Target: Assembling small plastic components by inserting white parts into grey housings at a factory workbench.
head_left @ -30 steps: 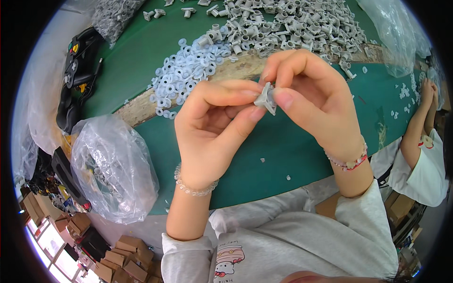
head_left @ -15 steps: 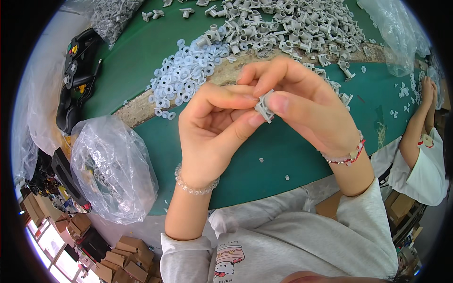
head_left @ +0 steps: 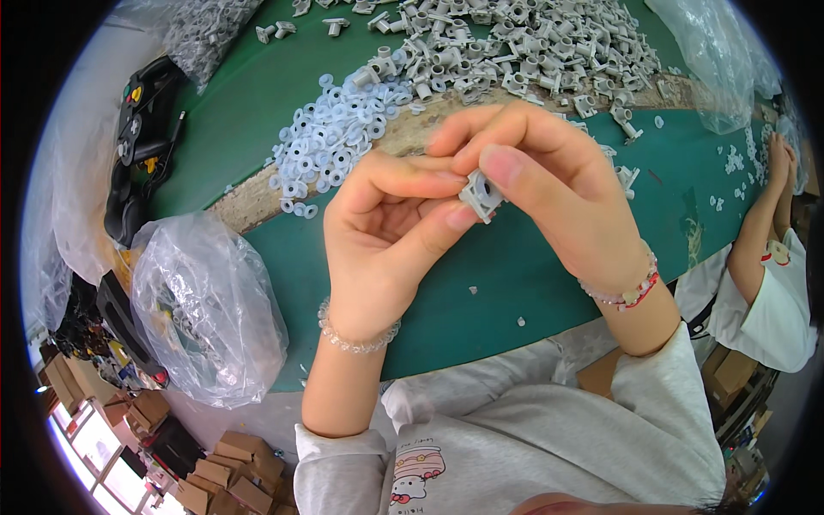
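A small grey plastic part [head_left: 479,204] with a square frame is held up in front of me above the green table. My left hand [head_left: 378,227] is closed, pinching its left side between thumb and index finger. At its upper edge is my right hand [head_left: 558,184], its thumb bent against the part and its other fingers curled behind. A dark round spot in a pale centre shows on the part's face below that thumb. Beyond my left hand lies a heap of translucent rubber caps [head_left: 322,142], several with dark centres. Similar grey parts [head_left: 532,51] are piled at the back.
Black game controllers [head_left: 142,112] lie at the left, above a clear plastic bag [head_left: 210,309]. Another bag [head_left: 721,64] sits at the far right. A co-worker's arms [head_left: 764,232] rest at the right edge, near scattered small white pieces [head_left: 734,163]. A worn strip [head_left: 249,197] crosses the table.
My right thumb has shifted up and left off the part's face, uncovering the dark round spot. The part has tilted slightly, while my left hand keeps nearly the same place.
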`<state>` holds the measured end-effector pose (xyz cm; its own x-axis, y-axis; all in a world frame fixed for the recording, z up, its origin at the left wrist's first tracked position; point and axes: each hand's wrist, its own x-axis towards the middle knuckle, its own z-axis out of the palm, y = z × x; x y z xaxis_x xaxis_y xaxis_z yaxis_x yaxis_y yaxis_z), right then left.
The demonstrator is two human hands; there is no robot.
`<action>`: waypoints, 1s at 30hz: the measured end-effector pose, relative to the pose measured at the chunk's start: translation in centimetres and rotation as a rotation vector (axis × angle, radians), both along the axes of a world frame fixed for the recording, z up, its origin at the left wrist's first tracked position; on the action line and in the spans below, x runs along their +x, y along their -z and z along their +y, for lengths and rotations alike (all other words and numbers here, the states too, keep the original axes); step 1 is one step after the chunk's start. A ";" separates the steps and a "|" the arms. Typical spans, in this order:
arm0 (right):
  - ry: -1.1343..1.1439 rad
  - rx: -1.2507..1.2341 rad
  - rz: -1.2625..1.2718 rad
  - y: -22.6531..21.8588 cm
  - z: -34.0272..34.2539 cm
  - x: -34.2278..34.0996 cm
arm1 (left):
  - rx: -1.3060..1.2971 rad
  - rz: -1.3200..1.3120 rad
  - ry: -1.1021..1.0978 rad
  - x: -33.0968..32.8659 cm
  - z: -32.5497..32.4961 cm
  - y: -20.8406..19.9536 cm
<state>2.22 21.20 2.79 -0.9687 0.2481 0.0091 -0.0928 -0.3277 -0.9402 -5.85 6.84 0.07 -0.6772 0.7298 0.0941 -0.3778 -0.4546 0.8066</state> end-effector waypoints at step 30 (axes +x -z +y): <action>-0.016 0.160 0.149 0.4 -0.3 0.2 | 0.031 -0.023 0.069 0.2 0.0 -0.4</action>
